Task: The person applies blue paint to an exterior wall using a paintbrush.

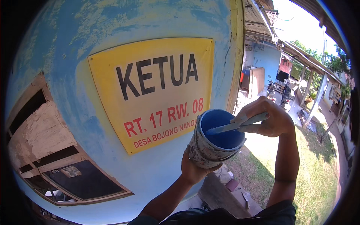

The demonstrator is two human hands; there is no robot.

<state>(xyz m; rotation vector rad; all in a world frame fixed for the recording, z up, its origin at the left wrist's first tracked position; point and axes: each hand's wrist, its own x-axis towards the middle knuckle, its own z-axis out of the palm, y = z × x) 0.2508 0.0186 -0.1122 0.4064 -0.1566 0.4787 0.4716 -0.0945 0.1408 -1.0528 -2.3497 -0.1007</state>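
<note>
My left hand (194, 168) holds a paint-spattered bucket (212, 157) from below, tilted so that its mouth faces me. Blue paint (222, 142) shows inside. Above the rim at the right, my right hand (265, 116) grips the handle of a flat paintbrush (225, 128), whose far end reaches into the bucket; whether it touches the paint I cannot tell. Behind the bucket stands a wall (157, 171) with patchy light and darker blue paint. A yellow-edged sign (166, 95) with black and red writing is fixed to it, and the bucket covers its lower right corner.
At the lower left is a wooden-framed window (84, 180) with dark panes. Below me, a brown surface (222, 197) lies beside several small items, among them a bladed tool (247, 201). Grass (312, 180) spreads at the right, with parked motorcycles (285, 92) under a roof farther off.
</note>
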